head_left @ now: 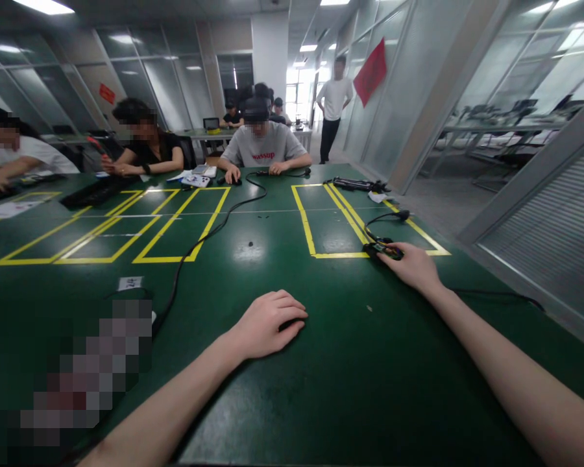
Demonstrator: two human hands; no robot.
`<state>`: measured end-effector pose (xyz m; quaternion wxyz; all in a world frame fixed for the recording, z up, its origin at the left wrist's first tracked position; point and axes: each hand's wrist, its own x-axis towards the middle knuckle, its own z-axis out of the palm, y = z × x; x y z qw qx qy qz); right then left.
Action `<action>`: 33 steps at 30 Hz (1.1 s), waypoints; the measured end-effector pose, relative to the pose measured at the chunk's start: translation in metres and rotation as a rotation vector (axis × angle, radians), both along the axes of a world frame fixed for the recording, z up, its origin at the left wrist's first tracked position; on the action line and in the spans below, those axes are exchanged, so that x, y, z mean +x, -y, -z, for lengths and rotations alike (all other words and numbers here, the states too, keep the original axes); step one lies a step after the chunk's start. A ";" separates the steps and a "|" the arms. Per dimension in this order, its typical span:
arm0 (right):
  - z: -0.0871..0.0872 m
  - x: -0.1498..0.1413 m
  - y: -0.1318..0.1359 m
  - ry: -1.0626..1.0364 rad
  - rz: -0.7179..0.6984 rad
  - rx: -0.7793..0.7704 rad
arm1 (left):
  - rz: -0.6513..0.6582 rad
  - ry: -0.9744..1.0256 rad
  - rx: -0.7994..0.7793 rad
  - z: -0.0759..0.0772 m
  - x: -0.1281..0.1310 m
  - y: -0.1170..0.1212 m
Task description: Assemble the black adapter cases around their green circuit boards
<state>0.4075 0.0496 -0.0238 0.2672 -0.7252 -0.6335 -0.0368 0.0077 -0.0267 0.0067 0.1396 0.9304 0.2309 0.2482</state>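
Fingers [403, 247] of the right hand [416, 266] clamped on a bunched black plug cord [371, 250], left hand [270, 324] loosely curled, thumb apart, on the green surface [340, 389]

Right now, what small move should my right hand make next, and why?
Perhaps draw the dark item slowly toward you: your right hand is on it, and a black cable curves just beyond it, so a quick tug might snag.
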 end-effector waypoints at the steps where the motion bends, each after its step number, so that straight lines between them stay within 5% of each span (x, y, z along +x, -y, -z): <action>1: -0.003 -0.010 0.002 -0.018 -0.012 -0.020 | -0.002 -0.003 -0.002 0.000 0.000 0.000; 4: -0.011 -0.048 0.014 -0.070 -0.199 -0.044 | -0.024 -0.002 0.003 0.000 0.001 0.000; 9: -0.022 -0.121 0.057 -0.161 -0.893 -0.115 | -0.072 0.082 0.060 -0.002 0.001 0.000; 12: -0.026 -0.149 0.079 -0.136 -1.091 -0.171 | -0.037 0.081 0.048 -0.003 0.000 0.002; 23: -0.025 -0.145 0.075 -0.246 -1.118 -0.056 | -0.070 -0.042 -0.070 -0.004 -0.001 -0.001; 33: -0.025 -0.154 0.076 -0.185 -0.998 0.007 | -0.072 -0.029 -0.057 0.001 0.000 -0.008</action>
